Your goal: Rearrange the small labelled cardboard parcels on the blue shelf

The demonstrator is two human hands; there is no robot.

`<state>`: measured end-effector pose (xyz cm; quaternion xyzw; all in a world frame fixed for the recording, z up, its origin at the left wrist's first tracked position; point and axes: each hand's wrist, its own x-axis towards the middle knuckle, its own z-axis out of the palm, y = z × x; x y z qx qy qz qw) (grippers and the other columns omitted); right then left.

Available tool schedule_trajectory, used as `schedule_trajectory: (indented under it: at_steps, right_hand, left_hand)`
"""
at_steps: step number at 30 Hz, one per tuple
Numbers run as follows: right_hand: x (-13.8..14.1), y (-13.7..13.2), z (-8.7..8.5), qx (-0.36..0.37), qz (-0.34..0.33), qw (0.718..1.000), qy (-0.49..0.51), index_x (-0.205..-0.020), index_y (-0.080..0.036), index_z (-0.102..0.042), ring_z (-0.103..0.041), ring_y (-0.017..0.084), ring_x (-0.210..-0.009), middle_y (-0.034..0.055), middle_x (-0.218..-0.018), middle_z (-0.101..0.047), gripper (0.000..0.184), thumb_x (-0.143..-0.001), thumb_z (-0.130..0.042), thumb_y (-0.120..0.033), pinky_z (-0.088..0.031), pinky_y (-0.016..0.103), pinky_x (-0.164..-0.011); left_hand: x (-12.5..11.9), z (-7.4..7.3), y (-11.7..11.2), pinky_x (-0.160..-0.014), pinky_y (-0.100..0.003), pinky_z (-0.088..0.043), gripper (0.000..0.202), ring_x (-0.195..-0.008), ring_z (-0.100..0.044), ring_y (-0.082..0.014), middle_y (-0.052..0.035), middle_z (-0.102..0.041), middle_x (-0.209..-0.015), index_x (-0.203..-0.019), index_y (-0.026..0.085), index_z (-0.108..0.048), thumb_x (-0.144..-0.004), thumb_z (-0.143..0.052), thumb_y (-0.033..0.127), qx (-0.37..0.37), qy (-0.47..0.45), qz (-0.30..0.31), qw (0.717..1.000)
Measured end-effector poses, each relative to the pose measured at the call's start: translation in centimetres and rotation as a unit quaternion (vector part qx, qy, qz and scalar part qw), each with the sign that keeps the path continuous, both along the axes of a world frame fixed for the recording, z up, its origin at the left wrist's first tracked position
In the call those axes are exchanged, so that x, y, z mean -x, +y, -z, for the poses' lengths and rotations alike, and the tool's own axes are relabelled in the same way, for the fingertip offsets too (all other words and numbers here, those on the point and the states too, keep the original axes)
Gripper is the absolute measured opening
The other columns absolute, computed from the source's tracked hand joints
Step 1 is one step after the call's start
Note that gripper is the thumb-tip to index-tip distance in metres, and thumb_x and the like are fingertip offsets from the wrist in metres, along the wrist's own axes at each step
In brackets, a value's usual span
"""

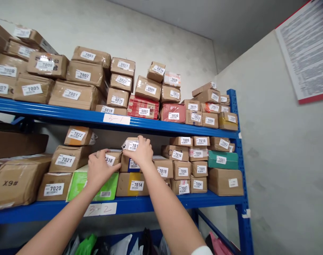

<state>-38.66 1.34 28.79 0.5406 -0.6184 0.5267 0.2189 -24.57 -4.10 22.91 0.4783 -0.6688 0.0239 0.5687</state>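
Observation:
My left hand (101, 168) spans the front of a brown cardboard box (114, 157) whose label shows "018", thumb towards its right side and fingers by its left. A bright green box (108, 186) lies beneath it. Just to the right, my right hand (142, 152) is closed on a small cardboard box (131, 144) with a white label reading "701", the last digit covered. That small box tops a stack, above a box with a blue stripe (132, 165) and box 7014 (122, 184). Both hands are at the middle shelf.
The blue upper shelf beam (161, 124) runs above my hands, loaded with labelled boxes, including red box 6002 (134, 106). Box 7021 (71, 156) stands left; box 7019 (162, 168) is right. A blue upright (239, 170) ends the rack. Plastic-wrapped parcels (121, 246) lie below.

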Motion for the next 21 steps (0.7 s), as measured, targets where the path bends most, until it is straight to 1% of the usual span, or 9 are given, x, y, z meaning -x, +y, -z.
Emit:
schedule_trajectory:
  at_steps: [2, 4, 7, 9, 11, 13, 17, 19, 21]
  right_hand:
    - [0.3, 0.7, 0.1, 0.014, 0.005, 1.0, -0.023, -0.121, -0.021, -0.049, -0.06, 0.04, -0.103, 0.0171, -0.116, -0.052, 0.079, -0.053, -0.081, -0.044, -0.052, 0.053, -0.083]
    - [1.3, 2.4, 0.7, 0.062, 0.001, 0.997, -0.041, -0.121, -0.022, -0.047, -0.06, 0.035, -0.104, 0.0141, -0.119, -0.052, 0.076, -0.055, -0.078, -0.044, -0.052, 0.049, -0.086]
    - [4.0, 6.6, 2.6, 0.153, -0.026, 0.987, -0.051, -0.119, -0.026, -0.047, -0.058, 0.031, -0.106, 0.0096, -0.119, -0.053, 0.073, -0.055, -0.077, -0.047, -0.051, 0.047, -0.09]
    - [6.1, 9.7, 4.0, 0.16, -0.029, 0.984, -0.068, -0.121, -0.025, -0.046, -0.056, 0.033, -0.108, 0.0106, -0.12, -0.053, 0.075, -0.054, -0.076, -0.045, -0.05, 0.049, -0.089]
    - [8.2, 12.6, 5.2, 0.18, -0.034, 0.978, -0.095, -0.122, -0.026, -0.045, -0.055, 0.034, -0.109, 0.011, -0.122, -0.054, 0.075, -0.056, -0.074, -0.044, -0.049, 0.052, -0.089]
    - [10.1, 14.8, 6.0, 0.2, -0.041, 0.973, -0.111, -0.122, -0.026, -0.045, -0.054, 0.035, -0.11, 0.0113, -0.122, -0.055, 0.075, -0.056, -0.074, -0.047, -0.047, 0.053, -0.09]
    - [12.7, 17.3, 6.5, 0.245, -0.049, 0.959, -0.133, -0.121, -0.025, -0.045, -0.055, 0.034, -0.106, 0.0108, -0.118, -0.054, 0.077, -0.055, -0.077, -0.052, -0.047, 0.051, -0.088]
    - [13.5, 18.1, 6.4, 0.268, -0.038, 0.953, -0.137, -0.117, -0.024, -0.047, -0.056, 0.034, -0.102, 0.0106, -0.115, -0.054, 0.079, -0.052, -0.078, -0.055, -0.046, 0.052, -0.088]
    - [14.0, 18.7, 6.3, 0.282, -0.027, 0.949, -0.142, -0.115, -0.022, -0.047, -0.056, 0.034, -0.101, 0.0106, -0.113, -0.054, 0.079, -0.051, -0.078, -0.056, -0.045, 0.053, -0.089]
  left_hand:
    - [-0.7, -0.2, -0.2, -0.098, -0.048, -0.042, 0.066, -0.12, -0.044, -0.0381, -0.0138, -0.041, -0.113, -0.123, 0.019, -0.052, -0.065, -0.066, 0.047, 0.003, 0.043, 0.019, 0.999]
    - [-1.7, -0.2, -0.1, -0.099, -0.048, -0.042, 0.062, -0.115, -0.047, -0.0364, -0.0123, -0.04, -0.11, -0.121, 0.019, -0.054, -0.068, -0.064, 0.05, 0.025, 0.083, 0.01, 0.996]
    - [-3.1, 0.1, 0.6, -0.095, -0.051, -0.045, 0.058, -0.11, -0.047, -0.0374, -0.0118, -0.04, -0.103, -0.117, 0.017, -0.057, -0.071, -0.061, 0.052, 0.121, 0.087, -0.015, 0.989]
    - [-3.5, 0.0, 1.4, -0.093, -0.053, -0.046, 0.055, -0.108, -0.047, -0.0378, -0.0103, -0.041, -0.098, -0.111, 0.018, -0.06, -0.069, -0.063, 0.052, 0.21, 0.092, -0.023, 0.973]
    - [-3.4, -0.7, 2.3, -0.095, -0.054, -0.045, 0.05, -0.109, -0.046, -0.0371, -0.0091, -0.042, -0.096, -0.105, 0.019, -0.062, -0.067, -0.066, 0.051, 0.28, 0.106, -0.019, 0.954]
    - [-2.8, -2.2, 3.3, -0.097, -0.054, -0.044, 0.049, -0.111, -0.045, -0.0357, -0.0089, -0.043, -0.101, -0.105, 0.021, -0.061, -0.065, -0.069, 0.049, 0.304, 0.119, -0.011, 0.945]
    - [0.7, -6.1, 5.0, -0.098, -0.048, -0.045, 0.057, -0.105, -0.05, -0.0291, -0.0067, -0.04, -0.108, -0.108, 0.024, -0.061, -0.056, -0.077, 0.042, 0.22, 0.161, 0.034, 0.962]
    - [3.7, -7.7, 5.7, -0.094, -0.042, -0.048, 0.058, -0.095, -0.053, -0.0235, -0.005, -0.039, -0.107, -0.108, 0.026, -0.06, -0.054, -0.077, 0.039, 0.157, 0.181, 0.083, 0.967]
    - [7.4, -8.4, 6.3, -0.088, -0.039, -0.05, 0.057, -0.091, -0.054, -0.0218, -0.0049, -0.039, -0.107, -0.107, 0.027, -0.06, -0.054, -0.076, 0.038, 0.104, 0.179, 0.122, 0.971]
